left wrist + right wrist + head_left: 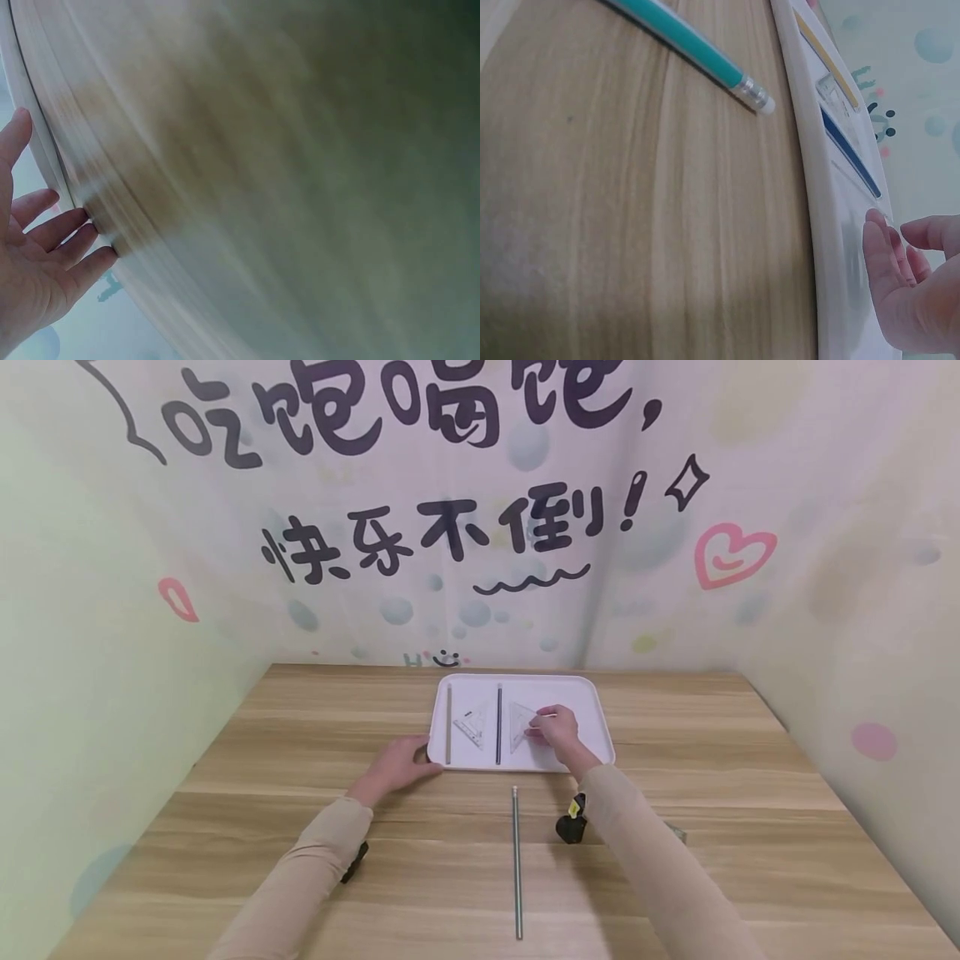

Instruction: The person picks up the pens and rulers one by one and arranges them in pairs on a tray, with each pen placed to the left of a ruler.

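A white tray [592,727] lies at the back of the wooden table. In it, from left to right, are a yellowish pencil [449,727], a clear set square [472,727], a dark blue pencil [498,727] and a second clear set square [516,727]. My right hand [557,729] is over the tray's right half, fingertips at the second set square; its thumb and fingers stand apart in the right wrist view. My left hand [399,764] is at the tray's front left corner, fingers extended. Nearer me lies a green pencil [517,864] with a white eraser end.
A printed cloth wall [420,618] rises right behind the table. Black wrist gear [572,828] hangs beneath the right wrist. Beside the right sleeve, a small greenish object [677,833] shows partly, the rest hidden by the arm.
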{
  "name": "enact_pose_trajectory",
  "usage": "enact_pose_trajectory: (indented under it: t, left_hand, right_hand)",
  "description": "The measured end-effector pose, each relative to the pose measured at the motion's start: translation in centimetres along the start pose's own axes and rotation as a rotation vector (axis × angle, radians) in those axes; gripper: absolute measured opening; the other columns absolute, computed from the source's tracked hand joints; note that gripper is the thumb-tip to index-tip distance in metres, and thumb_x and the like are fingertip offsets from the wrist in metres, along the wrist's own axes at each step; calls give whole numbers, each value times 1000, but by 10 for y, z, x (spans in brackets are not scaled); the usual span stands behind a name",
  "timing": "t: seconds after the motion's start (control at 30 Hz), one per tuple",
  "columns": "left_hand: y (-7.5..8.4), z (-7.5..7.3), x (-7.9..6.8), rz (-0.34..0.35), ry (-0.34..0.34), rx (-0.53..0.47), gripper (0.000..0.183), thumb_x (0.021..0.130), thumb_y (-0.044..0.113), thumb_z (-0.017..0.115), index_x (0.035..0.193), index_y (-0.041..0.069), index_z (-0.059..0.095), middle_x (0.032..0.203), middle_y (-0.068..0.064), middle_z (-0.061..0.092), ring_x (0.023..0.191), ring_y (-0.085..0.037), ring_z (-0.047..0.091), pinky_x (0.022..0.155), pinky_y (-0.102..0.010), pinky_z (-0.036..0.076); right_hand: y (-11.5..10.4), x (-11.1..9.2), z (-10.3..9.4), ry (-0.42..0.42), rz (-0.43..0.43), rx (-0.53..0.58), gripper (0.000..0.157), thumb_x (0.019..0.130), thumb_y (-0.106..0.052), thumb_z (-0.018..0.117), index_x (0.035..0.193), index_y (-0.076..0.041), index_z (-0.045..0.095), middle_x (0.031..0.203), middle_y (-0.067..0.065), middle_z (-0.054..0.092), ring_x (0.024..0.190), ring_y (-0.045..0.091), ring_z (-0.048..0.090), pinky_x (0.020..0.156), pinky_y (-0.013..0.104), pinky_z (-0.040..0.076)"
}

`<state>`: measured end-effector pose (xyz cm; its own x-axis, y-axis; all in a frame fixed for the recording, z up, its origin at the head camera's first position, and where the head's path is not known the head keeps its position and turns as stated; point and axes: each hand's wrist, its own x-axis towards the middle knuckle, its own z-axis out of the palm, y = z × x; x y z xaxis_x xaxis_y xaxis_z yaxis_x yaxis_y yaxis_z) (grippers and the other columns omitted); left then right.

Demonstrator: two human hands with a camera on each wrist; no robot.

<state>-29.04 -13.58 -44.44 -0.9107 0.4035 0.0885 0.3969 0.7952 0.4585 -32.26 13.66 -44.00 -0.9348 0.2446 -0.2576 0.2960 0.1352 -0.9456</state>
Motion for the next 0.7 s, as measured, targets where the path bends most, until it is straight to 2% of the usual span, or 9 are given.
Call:
enact_pose_trajectory:
  t: [0.37,0.57,0.7]
  left_hand:
    - [1,1,0,-18,-8,0,55,78,33,70,123,5,55,122,-14,57,113,-29,51,99,-41,39]
    - [0,2,-1,-17,-2,6,53,78,33,70,121,5,56,120,-13,58,113,-29,52,98,-41,39]
    - [-1,2,0,-18,-2,5,52,78,33,70,120,6,57,119,-12,59,112,-28,53,98,-41,40]
  right_hand:
    - [2,0,0,9,-10,39,24,83,2,55,107,6,51,84,13,59,58,11,63,63,25,55]
    - [2,1,1,24,-13,96,25,82,5,55,106,8,50,82,14,59,58,12,63,64,26,56]
    - [2,2,1,30,-16,89,25,82,4,56,106,8,50,79,11,58,57,10,62,63,24,56]
